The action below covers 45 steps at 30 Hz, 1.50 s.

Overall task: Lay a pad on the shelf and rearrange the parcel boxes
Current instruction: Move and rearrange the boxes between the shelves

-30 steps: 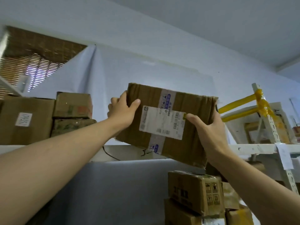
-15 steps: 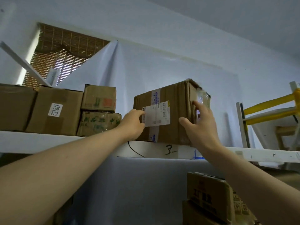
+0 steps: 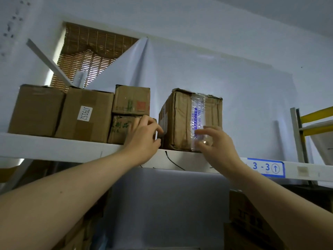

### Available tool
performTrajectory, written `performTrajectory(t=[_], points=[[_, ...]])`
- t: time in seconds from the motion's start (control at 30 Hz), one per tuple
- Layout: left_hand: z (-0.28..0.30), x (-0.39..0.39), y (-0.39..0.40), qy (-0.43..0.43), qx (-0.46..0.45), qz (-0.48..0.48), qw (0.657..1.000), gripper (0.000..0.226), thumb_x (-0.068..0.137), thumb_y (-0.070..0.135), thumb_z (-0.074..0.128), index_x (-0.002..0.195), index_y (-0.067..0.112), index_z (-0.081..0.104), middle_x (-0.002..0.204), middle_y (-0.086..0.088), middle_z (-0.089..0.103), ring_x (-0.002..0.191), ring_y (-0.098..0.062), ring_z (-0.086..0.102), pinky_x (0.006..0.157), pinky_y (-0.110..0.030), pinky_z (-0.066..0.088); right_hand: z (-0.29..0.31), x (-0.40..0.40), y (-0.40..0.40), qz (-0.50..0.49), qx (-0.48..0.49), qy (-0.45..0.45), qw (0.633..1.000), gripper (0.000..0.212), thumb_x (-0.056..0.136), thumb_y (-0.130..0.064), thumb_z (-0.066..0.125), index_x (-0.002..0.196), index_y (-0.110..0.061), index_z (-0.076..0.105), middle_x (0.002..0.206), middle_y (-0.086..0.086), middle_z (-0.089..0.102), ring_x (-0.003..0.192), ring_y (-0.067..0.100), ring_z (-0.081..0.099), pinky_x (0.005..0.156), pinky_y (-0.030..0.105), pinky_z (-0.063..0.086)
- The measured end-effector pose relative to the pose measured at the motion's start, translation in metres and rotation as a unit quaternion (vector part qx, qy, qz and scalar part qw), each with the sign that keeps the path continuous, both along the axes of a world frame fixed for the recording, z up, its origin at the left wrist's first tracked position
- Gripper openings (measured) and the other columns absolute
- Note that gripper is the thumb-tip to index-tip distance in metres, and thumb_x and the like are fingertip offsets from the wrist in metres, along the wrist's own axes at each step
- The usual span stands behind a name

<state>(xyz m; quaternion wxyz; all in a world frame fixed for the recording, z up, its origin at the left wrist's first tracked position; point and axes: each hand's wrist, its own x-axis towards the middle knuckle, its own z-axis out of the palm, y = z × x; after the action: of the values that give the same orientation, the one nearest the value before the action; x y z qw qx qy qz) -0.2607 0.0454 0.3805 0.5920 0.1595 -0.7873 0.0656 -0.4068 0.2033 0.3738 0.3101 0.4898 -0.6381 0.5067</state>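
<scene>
A taped brown parcel box (image 3: 182, 120) stands on the high white shelf (image 3: 72, 150), its narrow end facing me. My left hand (image 3: 144, 139) is at the box's lower left corner, fingers curled against that edge. My right hand (image 3: 214, 143) hovers at the front face by the clear tape strip, fingers spread and loosely bent. To the left stand a large box (image 3: 36, 110), a box labelled J79152 (image 3: 86, 114), and two small stacked boxes (image 3: 132, 101), the lower one (image 3: 122, 128) partly behind my left hand. A white sheet (image 3: 180, 83) hangs behind the shelf.
The shelf beam carries a blue "3-3" label (image 3: 265, 167). More cardboard boxes (image 3: 252, 222) sit below at the right. A second rack with yellow beams (image 3: 315, 116) stands at the far right. A bamboo blind (image 3: 90, 56) covers a window at the upper left.
The parcel box went from held in the air to set on the shelf, then was turned so its narrow end faces me. My right hand has come off its side.
</scene>
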Motion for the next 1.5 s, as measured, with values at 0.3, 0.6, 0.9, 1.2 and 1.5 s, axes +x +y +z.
performTrajectory(t=[0.3,0.6,0.9,1.2,1.5], points=[[-0.005,-0.009,-0.006,0.011,-0.029,-0.011,0.999,0.04,0.087,0.049,0.066,0.118,0.025,0.062,0.127,0.004,0.043,0.119,-0.015,0.035,0.095,-0.024,0.028,-0.002,-0.032,-0.015,-0.095,0.056,-0.104,0.988,0.082,0.077,-0.062,0.071,0.147,-0.036,0.036,0.141,0.006,0.052,0.118,0.029,0.057,0.102,0.054,0.045],[-0.004,-0.012,-0.01,-0.009,-0.024,0.002,1.0,0.04,0.092,0.043,0.062,0.125,0.022,0.057,0.133,0.003,0.041,0.127,-0.017,0.03,0.102,-0.03,0.03,-0.001,-0.026,-0.026,-0.103,0.095,-0.066,0.988,0.047,0.1,-0.034,0.05,0.147,-0.033,0.041,0.142,0.003,0.056,0.127,0.025,0.053,0.114,0.046,0.027],[-0.007,-0.016,-0.006,0.0,-0.024,0.019,1.0,0.025,0.094,0.033,0.061,0.115,0.02,0.063,0.131,0.001,0.044,0.126,-0.02,0.034,0.103,-0.037,0.036,-0.023,-0.031,-0.009,-0.056,0.015,-0.036,0.998,0.041,0.1,-0.036,0.054,0.139,-0.023,0.054,0.147,0.003,0.049,0.125,0.024,0.053,0.109,0.046,0.043],[-0.045,-0.041,0.045,0.084,-0.133,-0.031,0.987,0.021,0.085,0.024,0.061,0.1,0.01,0.065,0.108,-0.012,0.052,0.102,-0.029,0.045,0.084,-0.032,0.035,-0.094,-0.035,0.055,-0.124,0.006,0.079,0.989,0.054,0.092,-0.026,0.065,0.142,-0.023,0.047,0.151,0.0,0.039,0.138,0.018,0.035,0.115,0.036,0.029],[-0.129,-0.106,0.1,-0.037,-0.12,-0.152,0.98,0.029,0.083,0.034,0.05,0.093,0.013,0.067,0.1,-0.004,0.051,0.097,-0.018,0.044,0.082,-0.032,0.039,-0.196,-0.1,0.139,-0.18,0.142,-0.061,0.971,0.067,0.09,-0.035,0.066,0.148,-0.028,0.035,0.15,-0.004,0.031,0.136,0.017,0.037,0.114,0.037,0.039]])
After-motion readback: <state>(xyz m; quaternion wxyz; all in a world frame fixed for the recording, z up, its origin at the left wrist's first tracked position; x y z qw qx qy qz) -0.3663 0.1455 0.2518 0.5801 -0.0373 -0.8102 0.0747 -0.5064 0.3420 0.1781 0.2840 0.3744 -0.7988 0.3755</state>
